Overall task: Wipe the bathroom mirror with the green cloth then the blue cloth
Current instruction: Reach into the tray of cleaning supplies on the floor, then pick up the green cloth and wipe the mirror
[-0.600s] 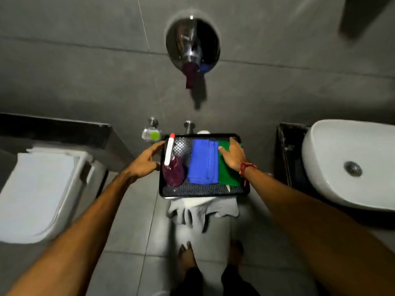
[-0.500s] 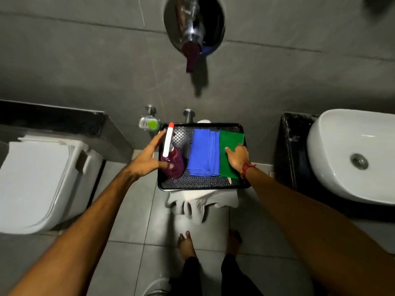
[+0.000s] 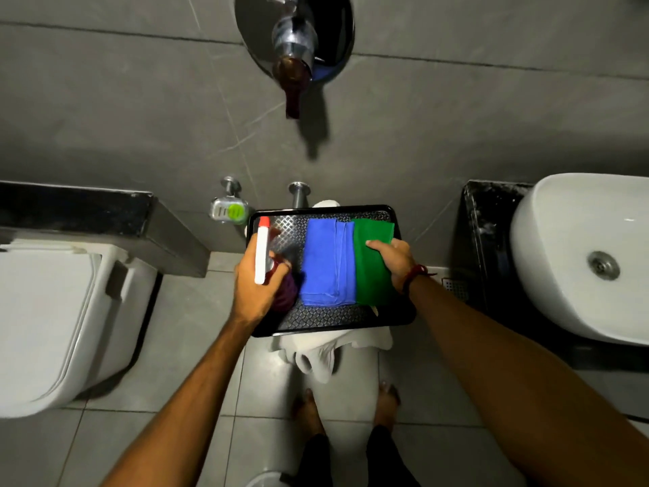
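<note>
Head view, looking down: inventory of a grey-tiled bathroom corner.

Black rectangular plastic tray [image 3: 326, 319] with diamond-textured base, resting on a stand draped in crumpled white fabric [image 3: 316, 356].

Folded blue cloth [image 3: 328, 263], flat at the tray's centre, untouched.

Folded green cloth [image 3: 370, 275], lying flat just beside and touching the blue one, on the tray's right side. Right hand [image 3: 391, 263], with a red thread at the wrist, lies on it, fingers curled over the cloth's right edge; a pinch looks begun, but the cloth is not lifted.

Spray bottle with dark purple body and white-and-red nozzle [image 3: 261, 254], at the tray's left. Left hand [image 3: 256, 286] is wrapped round its body, fingers closed on it.

White toilet [image 3: 52, 311] at far left; white oval basin [image 3: 576, 261] on a black worktop [image 3: 488, 240] at right; chrome wall tap [image 3: 293, 40] above. Mirror not in view.

Stage, as judged: pick-up of the first cloth, wiping not started.

Risks, as judged: the two cloths touch, so a careless pull could drag the blue one along or off the tray. Pressing down on the right side could tip the tray, since its fabric-covered support looks narrow. Lifting bottle and cloth together splits attention, and the folded green cloth may fall open onto the floor.
</note>
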`<state>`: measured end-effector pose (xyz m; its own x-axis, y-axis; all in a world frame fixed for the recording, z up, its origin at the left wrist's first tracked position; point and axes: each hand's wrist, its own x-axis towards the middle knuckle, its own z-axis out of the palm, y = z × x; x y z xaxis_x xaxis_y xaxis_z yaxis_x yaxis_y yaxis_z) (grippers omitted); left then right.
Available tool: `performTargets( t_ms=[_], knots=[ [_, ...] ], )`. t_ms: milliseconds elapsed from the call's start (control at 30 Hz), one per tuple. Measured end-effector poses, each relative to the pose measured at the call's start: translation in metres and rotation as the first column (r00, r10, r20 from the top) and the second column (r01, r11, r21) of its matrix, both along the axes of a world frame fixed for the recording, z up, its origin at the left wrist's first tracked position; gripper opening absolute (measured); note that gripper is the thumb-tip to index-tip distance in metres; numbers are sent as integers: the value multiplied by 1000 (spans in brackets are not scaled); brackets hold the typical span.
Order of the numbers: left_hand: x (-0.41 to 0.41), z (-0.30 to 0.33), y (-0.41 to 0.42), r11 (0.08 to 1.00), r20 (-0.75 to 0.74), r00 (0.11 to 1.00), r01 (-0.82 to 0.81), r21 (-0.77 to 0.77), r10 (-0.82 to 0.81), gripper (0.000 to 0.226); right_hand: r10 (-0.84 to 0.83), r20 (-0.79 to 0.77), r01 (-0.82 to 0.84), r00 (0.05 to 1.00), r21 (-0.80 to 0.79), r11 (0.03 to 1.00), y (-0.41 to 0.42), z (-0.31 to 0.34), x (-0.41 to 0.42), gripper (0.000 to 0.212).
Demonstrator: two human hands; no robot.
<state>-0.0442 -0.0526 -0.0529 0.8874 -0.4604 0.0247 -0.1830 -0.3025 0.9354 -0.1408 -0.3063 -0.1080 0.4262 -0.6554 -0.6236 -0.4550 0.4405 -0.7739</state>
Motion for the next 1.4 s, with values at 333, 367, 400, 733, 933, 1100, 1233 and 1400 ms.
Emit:
performTargets(
  t_ms=[333,367,400,733,933,1100,1233,1400],
  knots=[
    [-19,23,-57,968,-78,967,246,47,-242,51,-143,479,-76,866,410,909,-33,57,-8,39],
    [-22,27,-64,955,-85,956,287,71,-281,43,-151,498,-87,854,423,902,-37,64,-8,42],
    [-24,31,-72,941,-76,946,323,104,-316,35,-153,515,-96,843,426,900,-41,72,-7,45],
    [-22,50,-88,898,-11,944,317,305,-330,23,-223,594,-98,773,459,883,-66,117,-7,63],
    [-31,65,-96,810,38,884,408,422,-465,18,-231,599,-99,767,467,879,-62,119,-4,65],
    [-30,68,-96,865,9,930,338,371,-367,21,-216,582,-103,784,465,879,-56,116,-2,65],
    [-24,63,-83,861,77,939,271,431,-335,18,-216,573,-105,791,474,874,-52,113,-1,62],
    [-20,49,-59,939,12,978,195,284,-207,19,-197,565,-122,801,477,871,-45,110,2,62]
  ],
)
